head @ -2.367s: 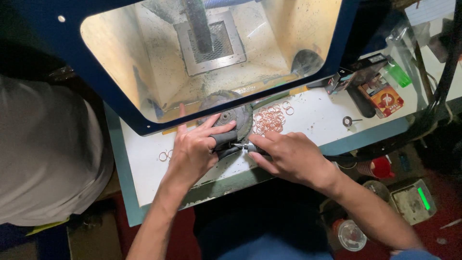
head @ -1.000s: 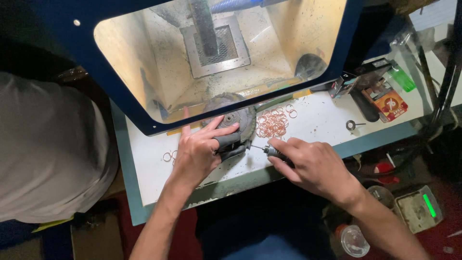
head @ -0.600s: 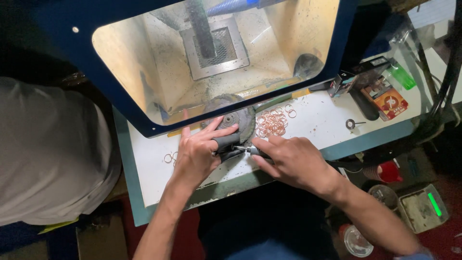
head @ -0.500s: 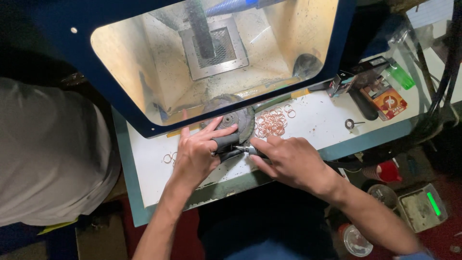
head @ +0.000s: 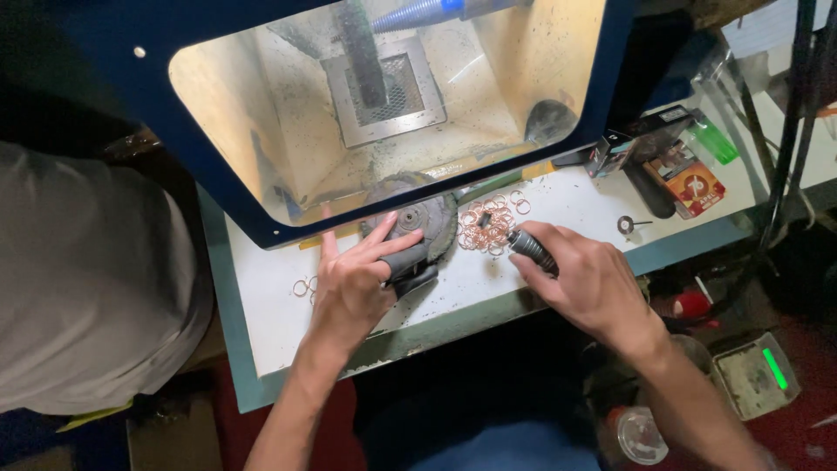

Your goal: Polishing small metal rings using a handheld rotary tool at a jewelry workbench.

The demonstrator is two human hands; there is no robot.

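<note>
Right hand (head: 586,281) has pulled back from the wheel since half a second ago; its tool tip now sits over the ring pile instead of at the left hand's fingers. It's clenched around a dark ribbed rotary handpiece (head: 530,249), long axis running up-left toward the wheel. Left hand (head: 353,283) lies flat, fingers spread, pressing on the dark round wheel block (head: 417,228) at the counter's (head: 279,327) back edge, under the blue hood's (head: 113,87) lip. Copper rings (head: 488,225) lie between wheel and handpiece, nearer the right hand; a few strays (head: 305,285) lie left of the left hand. Rings look thin, small, loosely heaped. Can't tell whether the left fingers pinch a ring; too small.
</note>
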